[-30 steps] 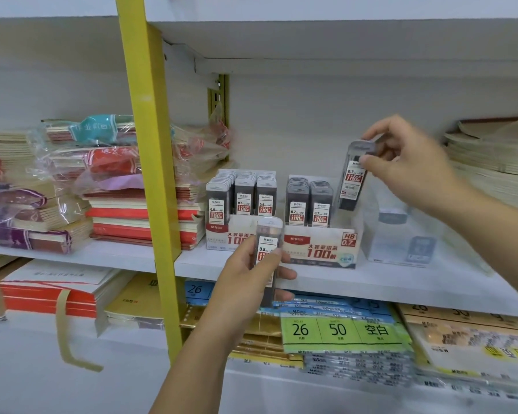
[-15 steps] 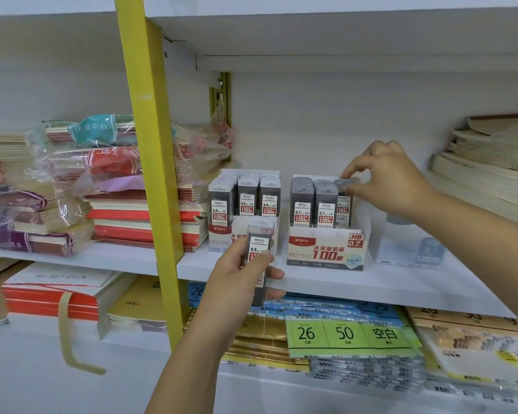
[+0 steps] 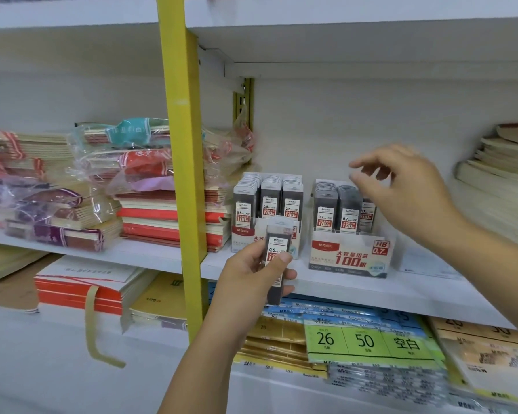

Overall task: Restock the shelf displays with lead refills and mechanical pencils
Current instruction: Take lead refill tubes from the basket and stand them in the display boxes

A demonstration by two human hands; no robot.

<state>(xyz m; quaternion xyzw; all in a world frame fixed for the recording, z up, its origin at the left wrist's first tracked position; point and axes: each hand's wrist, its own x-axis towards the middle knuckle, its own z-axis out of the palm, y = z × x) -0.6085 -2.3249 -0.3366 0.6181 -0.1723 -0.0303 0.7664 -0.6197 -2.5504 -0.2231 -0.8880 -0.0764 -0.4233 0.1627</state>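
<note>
My left hand (image 3: 253, 274) grips a dark 0.5 lead refill case (image 3: 276, 255), upright, just in front of the 0.5 display box (image 3: 243, 234) on the middle shelf. That box holds three rows of cases. To its right stands the 0.7 display box (image 3: 349, 258), with several cases in it; the rightmost 0.7 case (image 3: 367, 215) sits lower than its neighbours. My right hand (image 3: 401, 189) hovers over that box, fingers loosely spread and holding nothing.
A yellow upright post (image 3: 183, 174) divides the shelving. Bagged and stacked notebooks (image 3: 150, 186) fill the shelf on the left. Paper stacks (image 3: 503, 171) lie at the far right. Loose-leaf packs with a green 26/50 label (image 3: 368, 342) sit on the shelf below.
My right hand lowered a 0.7 case into the right side of the 0.7 box, let it go and lifted away. My left hand kept holding its 0.5 case.
</note>
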